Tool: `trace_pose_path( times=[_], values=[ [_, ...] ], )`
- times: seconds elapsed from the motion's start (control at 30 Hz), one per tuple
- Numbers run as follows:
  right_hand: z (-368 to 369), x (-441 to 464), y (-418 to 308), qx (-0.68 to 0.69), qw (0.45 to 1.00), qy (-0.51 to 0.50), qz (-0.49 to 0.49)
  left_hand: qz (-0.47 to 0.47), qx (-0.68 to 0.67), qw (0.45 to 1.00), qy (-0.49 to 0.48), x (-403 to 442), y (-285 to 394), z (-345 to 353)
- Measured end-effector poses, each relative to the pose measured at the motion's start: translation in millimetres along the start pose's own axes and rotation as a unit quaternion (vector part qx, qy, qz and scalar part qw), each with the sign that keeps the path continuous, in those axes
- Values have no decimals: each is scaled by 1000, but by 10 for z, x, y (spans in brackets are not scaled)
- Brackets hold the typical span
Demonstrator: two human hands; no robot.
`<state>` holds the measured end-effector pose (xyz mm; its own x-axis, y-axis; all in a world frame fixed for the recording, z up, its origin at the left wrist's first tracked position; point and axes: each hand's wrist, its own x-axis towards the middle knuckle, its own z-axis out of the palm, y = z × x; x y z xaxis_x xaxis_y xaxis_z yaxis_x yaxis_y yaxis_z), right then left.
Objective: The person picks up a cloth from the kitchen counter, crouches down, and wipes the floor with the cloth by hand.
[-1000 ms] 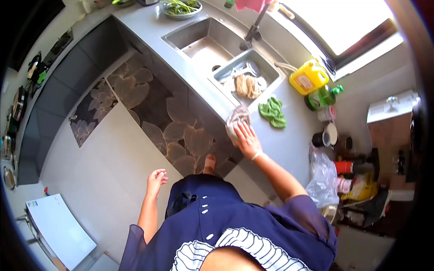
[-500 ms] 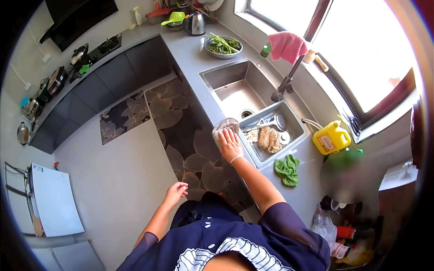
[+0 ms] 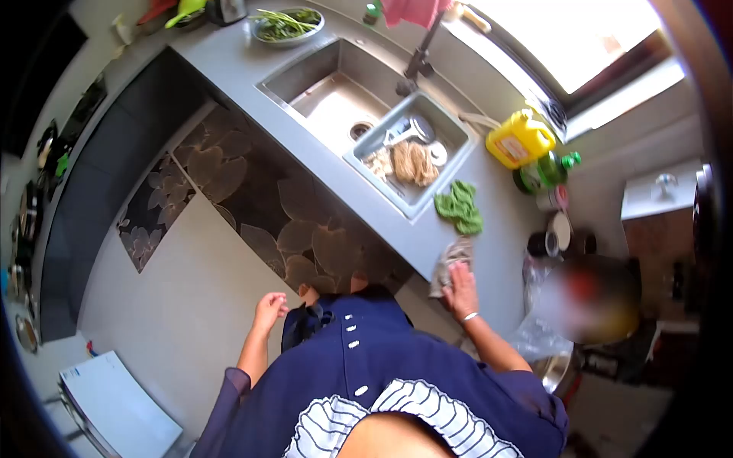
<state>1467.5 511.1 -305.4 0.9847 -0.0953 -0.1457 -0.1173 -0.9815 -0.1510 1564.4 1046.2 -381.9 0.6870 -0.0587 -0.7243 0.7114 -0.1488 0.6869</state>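
Note:
Pressed on a greyish-brown cloth [image 3: 452,263] is my right hand [image 3: 461,293], at the front edge of the grey counter [image 3: 405,233]. The cloth spreads out beyond the fingertips. My left hand [image 3: 271,311] hangs over the floor in front of my body, its fingers curled, with nothing visible in them. A crumpled green cloth [image 3: 459,207] lies on the counter just beyond the cloth under my right hand. The grey-blue basin [image 3: 414,208] beside it holds brown scrubbers [image 3: 414,163] and a white-handled tool.
A steel sink [image 3: 305,88] adjoins the basin, with a dark faucet [image 3: 416,65] behind. A bowl of greens [image 3: 287,27] stands at the far left. Along the right are a yellow jug [image 3: 520,140], a green bottle [image 3: 542,172], cups and a plastic bag [image 3: 538,340].
My right hand and the cloth have moved along the counter edge, from beside the basin to nearer my body, past the green cloth. The view has shifted. My left hand stays in front of me.

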Motion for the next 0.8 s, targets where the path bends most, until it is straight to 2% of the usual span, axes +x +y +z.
trace_pose_path(
  times=[0.03, 0.07, 0.1, 0.17, 0.2, 0.23, 0.3, 0.33, 0.43, 0.5, 0.67, 0.77, 0.8],
  values=[
    [103, -180, 154, -1, 998, 27, 58, 7, 6, 1000, -8, 53, 72, -48],
    [68, -294, 188, 20, 986, 52, 157, 10, 10, 1000, -13, 94, 151, -93],
    [162, -387, 248, 18, 986, 49, 161, 7, 11, 1000, -17, 137, 206, -142],
    [403, -452, 286, -2, 936, 131, 328, 18, 8, 1000, -11, 226, 317, -244],
    [468, -385, 169, 0, 929, 172, 329, 15, 8, 1000, -10, 263, 351, -286],
    [503, -318, 73, 2, 931, 178, 318, 22, 0, 1000, -2, 274, 377, -322],
    [455, -98, -216, 27, 968, 194, 160, 20, 5, 1000, -15, 316, 396, -391],
    [367, 95, -503, 46, 965, 226, 121, 22, -3, 1000, -22, 345, 379, -432],
    [175, 693, -1081, 98, 975, 196, -21, 36, -7, 999, -28, 322, 368, -563],
    [80, 1047, -1451, 74, 979, 162, -98, 44, -16, 999, -14, 278, 324, -710],
    [114, 2049, -2111, 47, 971, 104, -212, 56, -68, 993, 75, 153, 9, -1161],
    [71, 2592, -2588, 20, 978, 47, -204, 44, -94, 986, 132, 134, -425, -1393],
    [89, 2782, -2718, 22, 974, 62, -217, 32, -95, 984, 148, 95, -537, -1435]
  ],
)
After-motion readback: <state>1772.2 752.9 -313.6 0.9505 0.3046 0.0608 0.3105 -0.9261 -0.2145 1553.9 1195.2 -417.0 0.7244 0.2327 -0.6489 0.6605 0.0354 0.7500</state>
